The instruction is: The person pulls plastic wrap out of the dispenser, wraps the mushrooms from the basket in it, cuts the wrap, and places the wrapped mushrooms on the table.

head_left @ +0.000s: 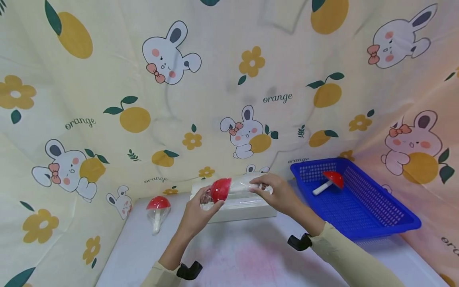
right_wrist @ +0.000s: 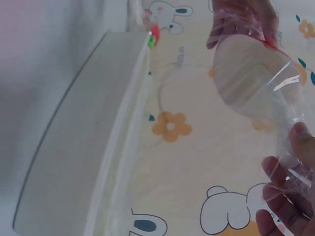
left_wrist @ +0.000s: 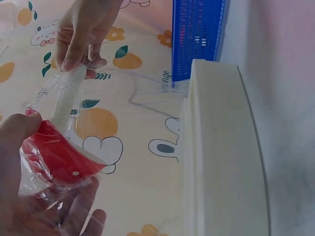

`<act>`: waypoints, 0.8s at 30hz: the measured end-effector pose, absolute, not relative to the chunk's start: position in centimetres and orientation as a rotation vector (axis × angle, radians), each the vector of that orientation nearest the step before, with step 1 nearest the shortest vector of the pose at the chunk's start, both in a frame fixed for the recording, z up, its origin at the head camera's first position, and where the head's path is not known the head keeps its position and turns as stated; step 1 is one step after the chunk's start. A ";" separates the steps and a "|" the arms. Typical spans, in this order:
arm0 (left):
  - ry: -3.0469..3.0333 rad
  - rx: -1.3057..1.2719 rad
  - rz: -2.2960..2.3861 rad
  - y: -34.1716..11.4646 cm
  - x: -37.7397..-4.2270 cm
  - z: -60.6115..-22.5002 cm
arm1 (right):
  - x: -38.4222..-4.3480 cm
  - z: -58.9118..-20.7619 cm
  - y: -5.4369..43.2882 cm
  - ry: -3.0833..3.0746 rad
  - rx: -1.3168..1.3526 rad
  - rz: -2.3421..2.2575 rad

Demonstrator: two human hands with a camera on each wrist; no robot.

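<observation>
Wrapped in clear plastic film, a toy mushroom with a white-dotted red cap lies sideways above the white box. My left hand holds it by the cap, thumb on the red side and fingers behind. At the stem end my right hand pinches the gathered film between thumb and fingers. The white stem shows through the film in the left wrist view. Just below the hands sits the long white box, with clear film on its top.
A second red-capped mushroom, wrapped in film, lies on the table at the left. To the right stands a blue basket with an apparently unwrapped mushroom inside. A printed cloth hangs behind the table.
</observation>
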State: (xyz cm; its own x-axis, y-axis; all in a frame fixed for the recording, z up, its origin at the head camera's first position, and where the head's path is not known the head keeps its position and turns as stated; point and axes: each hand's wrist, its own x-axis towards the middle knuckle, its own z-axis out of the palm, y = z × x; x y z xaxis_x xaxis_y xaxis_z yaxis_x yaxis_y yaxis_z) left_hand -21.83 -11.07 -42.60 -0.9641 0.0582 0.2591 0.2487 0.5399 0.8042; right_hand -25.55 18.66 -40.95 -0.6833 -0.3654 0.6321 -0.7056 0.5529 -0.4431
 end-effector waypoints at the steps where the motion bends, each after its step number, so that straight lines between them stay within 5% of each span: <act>1: -2.592 -0.244 -1.407 -11.1 -21.6 -42.8 | -25.4 -41.2 18.7 -2.323 0.868 0.956; 24: -2.814 -0.248 -1.441 -11.8 -19.5 -47.6 | -23.4 -48.2 19.5 -2.442 1.022 1.097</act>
